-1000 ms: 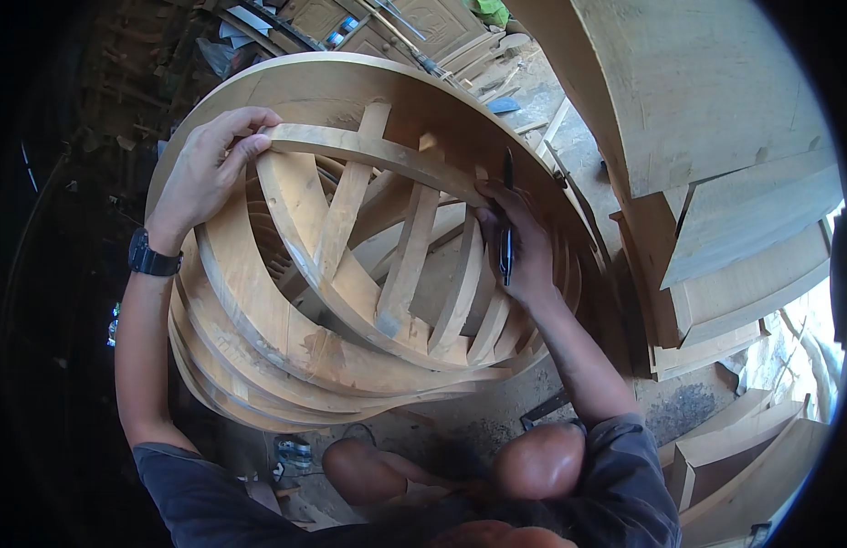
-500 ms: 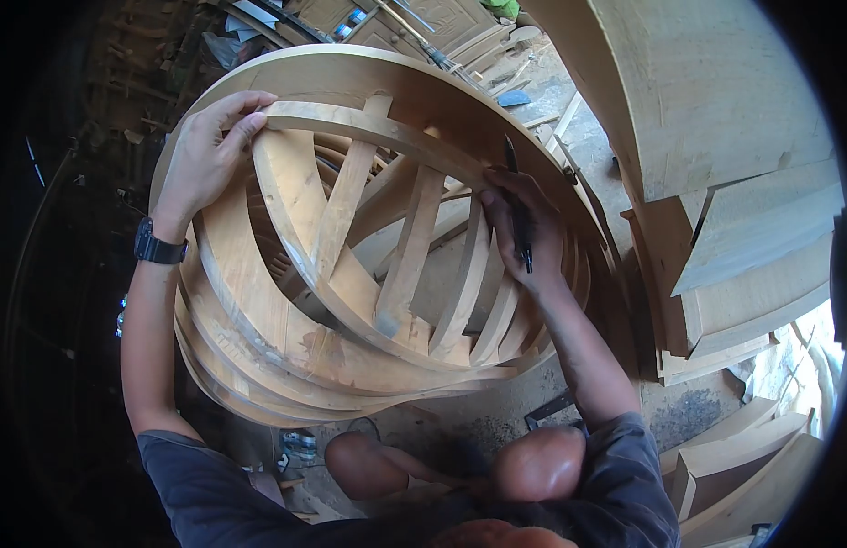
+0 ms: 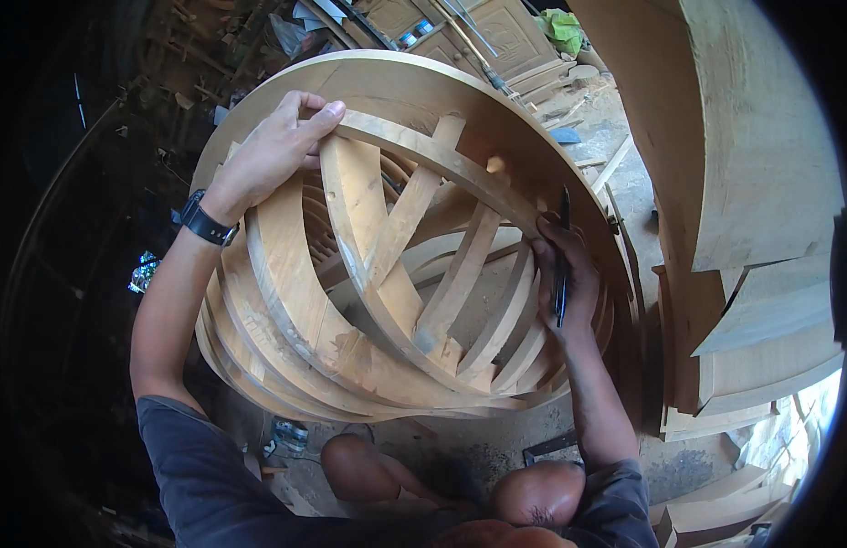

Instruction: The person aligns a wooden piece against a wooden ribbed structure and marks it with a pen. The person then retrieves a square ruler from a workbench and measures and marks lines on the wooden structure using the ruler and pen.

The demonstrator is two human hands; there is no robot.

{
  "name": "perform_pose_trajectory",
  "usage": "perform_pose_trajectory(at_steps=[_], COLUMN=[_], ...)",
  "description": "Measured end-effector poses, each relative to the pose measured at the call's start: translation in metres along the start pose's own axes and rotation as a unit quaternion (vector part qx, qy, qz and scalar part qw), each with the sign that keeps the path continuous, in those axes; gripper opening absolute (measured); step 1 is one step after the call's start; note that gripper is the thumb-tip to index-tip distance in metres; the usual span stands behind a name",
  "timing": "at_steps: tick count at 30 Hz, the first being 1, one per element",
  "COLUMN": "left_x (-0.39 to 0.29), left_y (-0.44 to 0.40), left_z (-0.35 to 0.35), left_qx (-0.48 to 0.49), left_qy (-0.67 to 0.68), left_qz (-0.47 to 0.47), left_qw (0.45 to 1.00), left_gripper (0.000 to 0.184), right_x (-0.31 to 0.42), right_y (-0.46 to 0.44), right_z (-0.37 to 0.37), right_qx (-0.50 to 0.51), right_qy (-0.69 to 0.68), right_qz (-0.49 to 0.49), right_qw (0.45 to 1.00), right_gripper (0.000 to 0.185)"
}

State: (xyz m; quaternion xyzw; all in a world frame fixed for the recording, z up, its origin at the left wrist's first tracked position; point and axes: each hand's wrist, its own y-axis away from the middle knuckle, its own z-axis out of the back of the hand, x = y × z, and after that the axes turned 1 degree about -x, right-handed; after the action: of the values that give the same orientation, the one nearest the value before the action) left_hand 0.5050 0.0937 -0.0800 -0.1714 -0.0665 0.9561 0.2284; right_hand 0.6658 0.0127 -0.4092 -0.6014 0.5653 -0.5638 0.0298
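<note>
A person's two hands hold a curved wooden strip (image 3: 478, 179) across the slats (image 3: 464, 265), just inside the far edge of a large round wooden frame (image 3: 368, 78). The left hand's (image 3: 277, 151) fingers pinch its left end. The right hand's (image 3: 574, 260) fingers pinch its right end and also clasp a black pen (image 3: 560, 288), upright. The left wrist wears a dark watch (image 3: 207, 221), its display too small to read.
</note>
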Motion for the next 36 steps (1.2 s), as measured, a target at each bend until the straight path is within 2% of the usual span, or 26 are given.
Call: perform_pose_trajectory(at_steps=[6, 11, 14, 16, 20, 25, 36], left_x=[-0.004, -0.003, -0.002, -0.004, -0.002, 0.0, -0.001], left_y=[0.003, -0.002, -0.004, -0.003, -0.007, -0.006, -0.009], left_z=[-0.004, -0.001, -0.001, -0.002, 0.003, 0.006, 0.003], left_qx=[0.001, 0.059, 0.077, 0.067, 0.066, 0.075, 0.073], left_qy=[0.062, 0.079, 0.074, 0.046, -0.024, 0.045, -0.062], left_qz=[0.005, 0.005, 0.001, 0.003, 0.007, 0.003, -0.016], left_qw=[0.998, 0.995, 0.994, 0.997, 0.998, 0.996, 0.995], left_gripper=[0.046, 0.034, 0.034, 0.034, 0.035, 0.033, 0.035], right_x=[-0.007, -0.003, 0.0, 0.004, -0.002, -0.011, -0.005], right_y=[-0.002, 0.001, 0.0, -0.003, 0.003, 0.007, 0.001], right_z=[-0.002, -0.001, 0.003, 0.008, 0.008, 0.009, 0.016], right_qx=[0.0, -0.004, -0.001, 0.018, -0.004, 0.008, 0.003], right_qy=[-0.01, -0.007, -0.017, -0.054, -0.025, -0.016, 0.014], right_qz=[-0.006, -0.032, -0.03, -0.063, -0.05, -0.049, -0.043], right_qw=[1.0, 0.999, 0.999, 0.996, 0.998, 0.999, 0.999], right_gripper=[0.023, 0.023, 0.024, 0.025, 0.028, 0.033, 0.029])
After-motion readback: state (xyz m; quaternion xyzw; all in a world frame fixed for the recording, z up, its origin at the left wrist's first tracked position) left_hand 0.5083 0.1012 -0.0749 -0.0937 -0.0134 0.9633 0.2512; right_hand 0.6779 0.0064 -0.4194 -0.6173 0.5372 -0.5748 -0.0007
